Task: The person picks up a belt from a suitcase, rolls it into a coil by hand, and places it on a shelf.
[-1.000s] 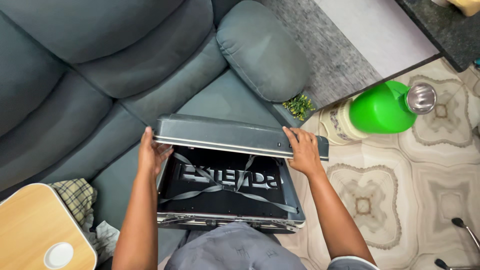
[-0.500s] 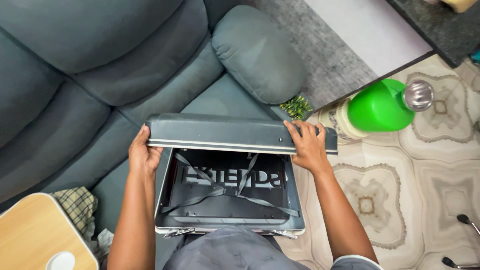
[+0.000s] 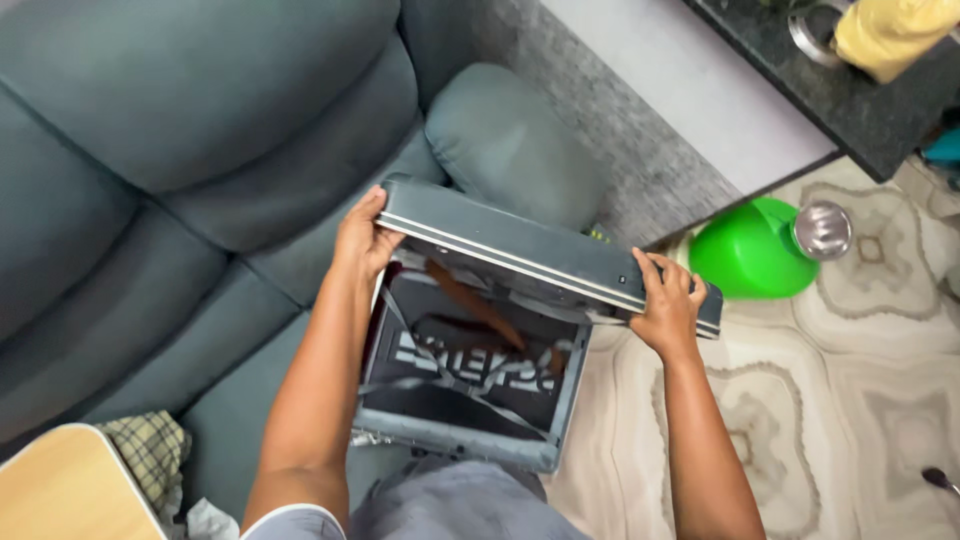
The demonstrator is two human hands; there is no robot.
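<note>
Bright even daylight, soft shadows, slight blur

Both bare arms reach forward, side by side. The left hand point(image 3: 362, 240) is curled shut, fingers bent in a tight grip. The right hand point(image 3: 668, 303) is curled shut too, knuckles up.

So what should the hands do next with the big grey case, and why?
Probably ease the lid a bit further back. Both hands, left hand and right hand, grip its two ends, and it stands only part open above the case's dark lined bottom half, where crossed straps show.
</note>
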